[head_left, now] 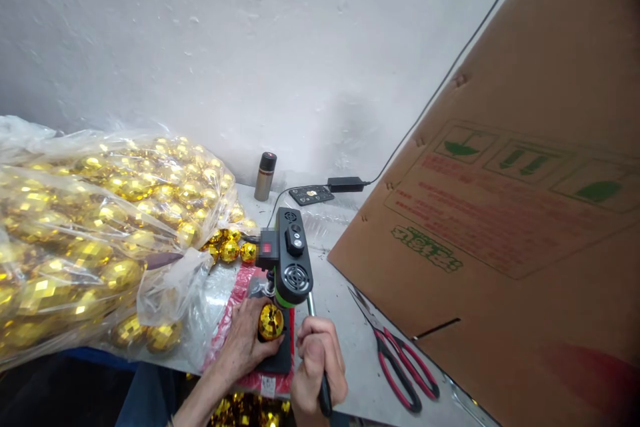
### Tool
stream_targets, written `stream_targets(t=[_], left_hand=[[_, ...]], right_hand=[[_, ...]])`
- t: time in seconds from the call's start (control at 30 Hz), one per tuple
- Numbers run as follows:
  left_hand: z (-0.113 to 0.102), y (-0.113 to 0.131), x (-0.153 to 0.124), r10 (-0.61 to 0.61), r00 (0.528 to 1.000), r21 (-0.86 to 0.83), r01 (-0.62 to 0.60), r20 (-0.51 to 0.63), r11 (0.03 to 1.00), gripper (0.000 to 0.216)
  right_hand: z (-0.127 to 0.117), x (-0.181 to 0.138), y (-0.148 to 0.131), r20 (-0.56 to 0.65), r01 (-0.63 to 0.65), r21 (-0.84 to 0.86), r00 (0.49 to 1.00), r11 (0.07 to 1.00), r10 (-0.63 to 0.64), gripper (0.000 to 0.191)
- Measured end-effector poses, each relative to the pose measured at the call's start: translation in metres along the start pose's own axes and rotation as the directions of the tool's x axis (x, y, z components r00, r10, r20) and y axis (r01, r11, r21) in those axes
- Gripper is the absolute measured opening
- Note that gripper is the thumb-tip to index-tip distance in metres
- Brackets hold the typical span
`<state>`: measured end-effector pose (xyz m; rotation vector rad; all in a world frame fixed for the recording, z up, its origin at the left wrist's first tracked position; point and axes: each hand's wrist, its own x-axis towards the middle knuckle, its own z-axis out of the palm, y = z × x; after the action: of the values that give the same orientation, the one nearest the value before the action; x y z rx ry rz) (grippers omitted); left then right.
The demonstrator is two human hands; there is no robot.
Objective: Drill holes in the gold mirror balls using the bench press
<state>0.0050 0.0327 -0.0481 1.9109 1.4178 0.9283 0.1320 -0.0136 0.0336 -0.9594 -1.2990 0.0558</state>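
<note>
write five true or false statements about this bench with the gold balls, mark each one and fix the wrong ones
1. The left hand holds a shiny gold faceted ball. True.
2. The right hand grips the red-and-black scissors. False: that hand grips a black-handled metal lever; the scissors lie on the grey table.
3. The clear plastic bag holds many gold balls. True.
4. The small black-capped bottle lies on its side. False: the bottle stands upright.
5. The large brown cardboard box bears green and red printing. True.
</note>
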Motion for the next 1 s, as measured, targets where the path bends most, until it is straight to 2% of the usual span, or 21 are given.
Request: stream_targets(t=[0.13, 0.33, 0.77, 1.0], left_hand=[[0.0, 0.003, 0.001, -0.005, 1.0, -0.009, 0.005, 0.016, 1.0, 0.042], [-0.004, 0.007, 0.002, -0.019, 0.999, -0.033, 0.021, 0.047, 0.999, 0.046], [0.006, -0.004, 0.002, -0.015, 0.999, -0.013, 0.016, 0.032, 1.0, 0.053], [0.013, -0.003, 0.003, -0.042, 0.999, -0.006, 0.043, 0.023, 0.999, 0.052]], right_hand=[[0.003, -0.001, 0.0, -0.028, -0.015, 0.018, 0.999, 1.0, 0.016, 0.036], [0.01, 0.005, 0.001, -0.077, 0.065, 0.054, 0.995, 0.996, -0.061, 0.036], [0.011, 0.005, 0.003, -0.105, 0.078, 0.03, 0.992, 0.996, -0.075, 0.036], [0.022, 0.001, 0.005, -0.24, 0.078, 0.046, 0.968, 0.996, -0.065, 0.041]])
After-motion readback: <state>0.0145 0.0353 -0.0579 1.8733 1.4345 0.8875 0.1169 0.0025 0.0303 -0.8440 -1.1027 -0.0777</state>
